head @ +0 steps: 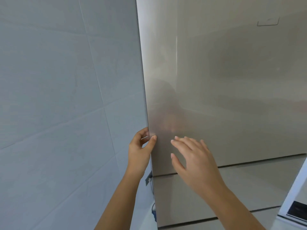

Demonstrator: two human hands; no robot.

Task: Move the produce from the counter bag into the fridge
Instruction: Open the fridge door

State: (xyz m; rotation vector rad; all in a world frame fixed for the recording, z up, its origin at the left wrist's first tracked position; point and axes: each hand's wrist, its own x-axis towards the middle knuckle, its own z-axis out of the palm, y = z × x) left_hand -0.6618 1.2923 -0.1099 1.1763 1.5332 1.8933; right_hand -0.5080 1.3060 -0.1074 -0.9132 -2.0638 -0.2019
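Left of the 2 hands stands a pale tiled wall (58, 97). The left hand (140, 146) grips the left edge of the fridge door (232, 80), fingers curled behind the edge and thumb (153, 138) pressed on its steel front. To its right, the right hand (194, 156) is spread with straight fingers, holding nothing, close to the door face; whether it touches is unclear. Right of the right forearm sits a white appliance (297, 196)
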